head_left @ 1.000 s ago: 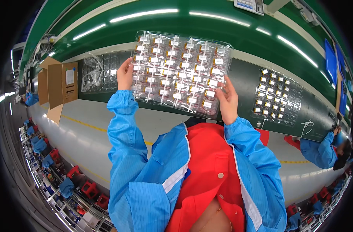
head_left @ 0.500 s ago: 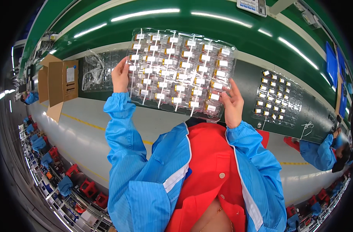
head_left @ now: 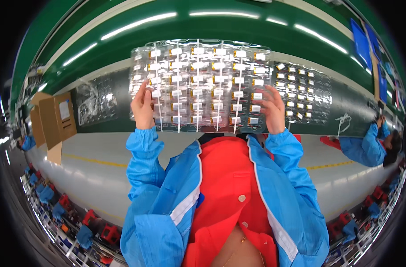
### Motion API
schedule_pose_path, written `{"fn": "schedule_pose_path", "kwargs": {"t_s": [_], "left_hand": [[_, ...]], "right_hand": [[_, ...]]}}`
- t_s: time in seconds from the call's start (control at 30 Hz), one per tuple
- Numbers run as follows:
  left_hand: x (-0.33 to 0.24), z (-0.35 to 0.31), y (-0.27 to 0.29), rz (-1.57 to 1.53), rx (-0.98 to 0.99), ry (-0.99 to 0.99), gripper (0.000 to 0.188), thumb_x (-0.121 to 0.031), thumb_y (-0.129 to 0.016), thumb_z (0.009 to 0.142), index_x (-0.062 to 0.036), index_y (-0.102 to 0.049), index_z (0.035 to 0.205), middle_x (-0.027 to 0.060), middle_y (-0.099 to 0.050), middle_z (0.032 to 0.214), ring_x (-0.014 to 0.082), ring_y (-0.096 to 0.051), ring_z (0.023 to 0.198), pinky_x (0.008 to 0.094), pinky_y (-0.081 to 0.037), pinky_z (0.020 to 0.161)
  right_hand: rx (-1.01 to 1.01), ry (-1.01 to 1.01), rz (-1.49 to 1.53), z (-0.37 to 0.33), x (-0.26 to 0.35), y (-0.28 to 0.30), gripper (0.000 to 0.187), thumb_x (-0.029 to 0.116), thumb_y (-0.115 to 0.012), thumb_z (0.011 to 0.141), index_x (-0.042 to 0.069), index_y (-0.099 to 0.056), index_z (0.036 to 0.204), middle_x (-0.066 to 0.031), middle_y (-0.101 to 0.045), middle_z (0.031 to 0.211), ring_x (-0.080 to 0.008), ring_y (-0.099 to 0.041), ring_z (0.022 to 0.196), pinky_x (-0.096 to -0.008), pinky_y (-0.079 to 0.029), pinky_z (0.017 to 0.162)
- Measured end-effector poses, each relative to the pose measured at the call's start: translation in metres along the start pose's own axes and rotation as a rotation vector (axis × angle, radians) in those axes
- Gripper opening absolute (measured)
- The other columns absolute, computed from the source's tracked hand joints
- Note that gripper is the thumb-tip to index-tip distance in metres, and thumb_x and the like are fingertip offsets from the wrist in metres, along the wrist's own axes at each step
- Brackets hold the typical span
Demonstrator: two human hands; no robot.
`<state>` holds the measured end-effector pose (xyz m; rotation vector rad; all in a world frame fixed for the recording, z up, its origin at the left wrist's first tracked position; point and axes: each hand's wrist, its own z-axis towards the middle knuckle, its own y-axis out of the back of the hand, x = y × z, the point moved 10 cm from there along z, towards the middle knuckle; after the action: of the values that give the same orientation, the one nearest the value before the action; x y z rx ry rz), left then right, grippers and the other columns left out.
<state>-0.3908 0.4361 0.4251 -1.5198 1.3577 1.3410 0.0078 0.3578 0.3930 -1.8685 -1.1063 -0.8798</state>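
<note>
A green surface (head_left: 212, 29), streaked with bright lines of light, ran behind a long dark table (head_left: 359, 107), while a grey floor (head_left: 96, 147) with a yellow stripe spread out below. A person in a blue jacket (head_left: 158, 222), worn loose over a red shirt (head_left: 221, 164), stood at the table's near edge. Directly in front of the person, at the middle of the table, was a broad clear tray (head_left: 187, 100), its near edge close to the shirt.

A co-worker (head_left: 363, 144), also in blue, was at the far right end. An open cardboard box (head_left: 49, 115) stood at the table's left end, beside clear trays (head_left: 107, 100) and crumpled plastic (head_left: 86, 100). A second filled tray (head_left: 323, 93) lay just right of the broad one.

The left hand (head_left: 143, 109) was at the broad tray's left side, fingers bent and drawn together; whether they gripped it could not be told. The right hand (head_left: 274, 111) was at the right edge, fingers blurred, curved and slightly parted, their hold equally unclear.

White strips (head_left: 179, 102) crossed the broad tray from back to front, among rows of small white-and-yellow pieces (head_left: 197, 93). A white cord (head_left: 343, 121) lay looped near the table's right-hand edge.
</note>
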Motion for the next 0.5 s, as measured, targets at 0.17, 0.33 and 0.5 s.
{"fn": "schedule_pose_path", "kwargs": {"t_s": [0.17,0.33,0.5], "left_hand": [[0.007,-0.008,-0.034,0.016,0.036,-0.051,0.035,-0.008,-0.048,0.092,-0.0052,-0.052,0.127,-0.0018,-0.055,0.087,0.0025,-0.042,0.067,0.0183,-0.037,0.057],[0.004,-0.007,-0.043,0.079,0.009,-0.139,0.036,-0.006,-0.048,0.092,-0.0048,-0.051,0.128,-0.0032,-0.053,0.087,0.0013,-0.037,0.063,0.0191,-0.031,0.053],[-0.003,-0.001,-0.041,0.129,0.021,-0.169,0.037,-0.012,-0.051,0.093,-0.006,-0.05,0.129,-0.0042,-0.055,0.089,0.0,-0.037,0.059,0.0174,-0.03,0.049]], "right_hand": [[-0.031,0.017,0.1,0.027,-0.034,0.041,0.045,-0.007,-0.041,0.073,0.013,-0.044,0.114,-0.0058,-0.046,0.131,-0.0164,-0.05,0.112,-0.0207,-0.042,0.063],[-0.026,-0.059,0.173,0.05,-0.075,0.052,0.044,-0.008,-0.04,0.069,0.013,-0.045,0.108,-0.0008,-0.051,0.113,-0.0083,-0.047,0.083,-0.0187,-0.034,0.054],[-0.034,-0.051,0.123,0.057,-0.083,0.045,0.043,-0.008,-0.039,0.07,0.012,-0.043,0.108,-0.0007,-0.052,0.106,-0.0077,-0.043,0.071,-0.0203,-0.034,0.057]]}}
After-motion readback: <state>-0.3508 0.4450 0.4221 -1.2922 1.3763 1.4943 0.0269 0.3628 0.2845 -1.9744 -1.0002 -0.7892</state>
